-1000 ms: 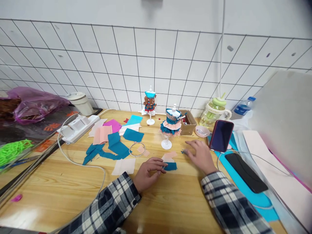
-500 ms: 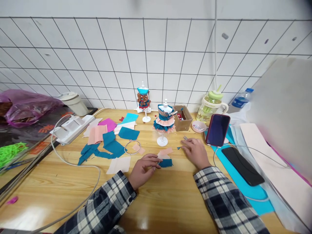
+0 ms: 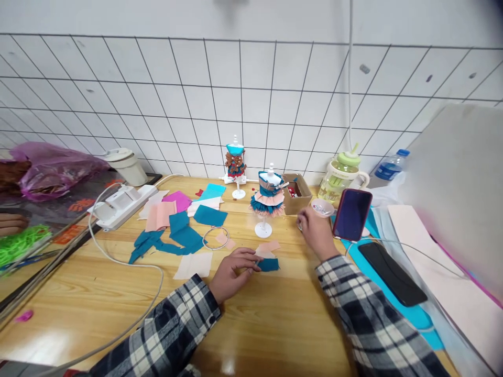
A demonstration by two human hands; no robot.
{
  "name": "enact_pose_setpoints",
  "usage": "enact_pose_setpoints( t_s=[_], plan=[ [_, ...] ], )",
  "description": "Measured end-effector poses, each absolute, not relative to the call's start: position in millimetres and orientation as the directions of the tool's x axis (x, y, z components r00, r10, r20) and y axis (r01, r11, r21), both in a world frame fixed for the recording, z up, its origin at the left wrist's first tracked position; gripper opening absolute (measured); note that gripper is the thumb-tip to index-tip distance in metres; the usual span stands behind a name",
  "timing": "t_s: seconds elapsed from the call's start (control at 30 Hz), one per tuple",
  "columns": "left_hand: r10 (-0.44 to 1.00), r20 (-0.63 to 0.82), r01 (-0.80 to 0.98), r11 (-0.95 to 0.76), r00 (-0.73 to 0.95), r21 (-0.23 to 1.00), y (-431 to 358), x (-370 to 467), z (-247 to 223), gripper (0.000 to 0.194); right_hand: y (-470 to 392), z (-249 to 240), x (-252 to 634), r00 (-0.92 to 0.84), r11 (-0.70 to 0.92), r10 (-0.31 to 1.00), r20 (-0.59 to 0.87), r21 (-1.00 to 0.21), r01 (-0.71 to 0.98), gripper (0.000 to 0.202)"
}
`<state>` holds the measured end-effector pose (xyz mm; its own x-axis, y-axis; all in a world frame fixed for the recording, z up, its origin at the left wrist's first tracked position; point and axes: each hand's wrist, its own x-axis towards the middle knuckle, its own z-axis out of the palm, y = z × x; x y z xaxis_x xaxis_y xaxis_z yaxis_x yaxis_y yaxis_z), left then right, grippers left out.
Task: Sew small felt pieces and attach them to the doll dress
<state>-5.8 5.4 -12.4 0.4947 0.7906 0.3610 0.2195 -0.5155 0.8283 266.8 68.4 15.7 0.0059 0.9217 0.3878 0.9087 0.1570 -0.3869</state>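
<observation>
My left hand rests low over the table, its fingers loosely stretched and their tips at the left edge of a small teal crepe paper piece. Peach paper scraps lie just beyond that piece. My right hand is closed, fingers curled down near the small pink bowl; a bit of something silvery shows under its fingertips, too small to name. Between and beyond my hands stands a mini dress form in a ruffled teal and peach paper dress, on a white base.
Behind stand a second dressed form and a cardboard box. Teal paper pieces and a metal ring lie left. Phone, black case-like object and jug stand right. Another person's hand appears far left, near a power strip.
My right hand has moved slightly away from me, towards the bowl, with its fingers more curled. My left hand stays by the teal piece. Another person's hand has come in at the far left.
</observation>
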Motion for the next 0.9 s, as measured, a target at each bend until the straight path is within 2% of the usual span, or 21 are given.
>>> enact_pose_setpoints(
  t_s=[0.07, 0.17, 0.27, 0.33, 0.4, 0.47, 0.5, 0.57, 0.63, 0.73, 0.8, 0.9],
  plan=[
    [0.791, 0.368, 0.22, -0.52, 0.488, 0.825, 7.4, -6.3, -15.2, 0.023, 92.2, 36.4, 273.5, 0.053, 0.18, 0.867, 0.496, -0.411, 0.893, 0.024],
    [0.783, 0.383, 0.213, -0.534, 0.49, 0.818, 8.8, -7.4, -18.7, 0.021, 129.3, 55.2, 280.4, 0.065, 0.198, 0.842, 0.536, -0.42, 0.886, 0.029],
    [0.776, 0.389, 0.207, -0.541, 0.497, 0.815, 8.0, -9.1, -18.5, 0.02, 149.7, 59.4, 281.4, -0.048, 0.277, 0.833, 0.552, -0.341, 0.898, 0.052],
    [0.772, 0.387, 0.2, -0.541, 0.504, 0.817, 6.9, -10.1, -16.3, 0.02, 146.1, 57.9, 277.2, -0.091, 0.317, 0.806, 0.585, -0.297, 0.901, 0.06],
    [0.768, 0.384, 0.186, -0.535, 0.512, 0.824, 6.3, -10.5, -13.5, 0.02, 126.5, 53.5, 267.9, -0.023, 0.294, 0.768, 0.64, -0.321, 0.9, 0.055],
    [0.769, 0.373, 0.168, -0.52, 0.518, 0.837, 6.0, -10.3, -11.6, 0.021, 93.8, 44.7, 253.8, 0.096, 0.253, 0.733, 0.673, -0.4, 0.881, 0.045],
    [0.771, 0.366, 0.16, -0.51, 0.521, 0.845, 6.0, -9.9, -11.1, 0.021, 74.7, 38.5, 245.5, 0.102, 0.267, 0.74, 0.665, -0.429, 0.863, 0.041],
    [0.772, 0.353, 0.139, -0.489, 0.529, 0.861, 5.6, -9.1, -10.8, 0.021, 36.7, 23.8, 228.6, 0.011, 0.369, 0.769, 0.64, -0.457, 0.81, 0.034],
    [0.768, 0.345, 0.118, -0.475, 0.54, 0.872, 4.6, -8.0, -10.8, 0.022, 6.2, 9.6, 213.9, -0.176, 0.523, 0.777, 0.604, -0.465, 0.714, 0.033],
    [0.763, 0.333, 0.1, -0.459, 0.554, 0.883, 2.5, -6.1, -10.6, 0.021, -16.1, -4.0, 199.8, -0.4, 0.684, 0.71, 0.579, -0.433, 0.588, 0.043],
    [0.763, 0.318, 0.1, -0.445, 0.563, 0.89, 1.4, -5.0, -10.8, 0.019, -17.5, -8.3, 195.6, -0.444, 0.707, 0.694, 0.567, -0.421, 0.568, 0.042],
    [0.754, 0.298, 0.089, -0.425, 0.586, 0.901, 1.0, -4.8, -12.4, 0.017, -12.4, -12.1, 194.3, -0.397, 0.687, 0.708, 0.584, -0.44, 0.578, 0.025]
  ],
)
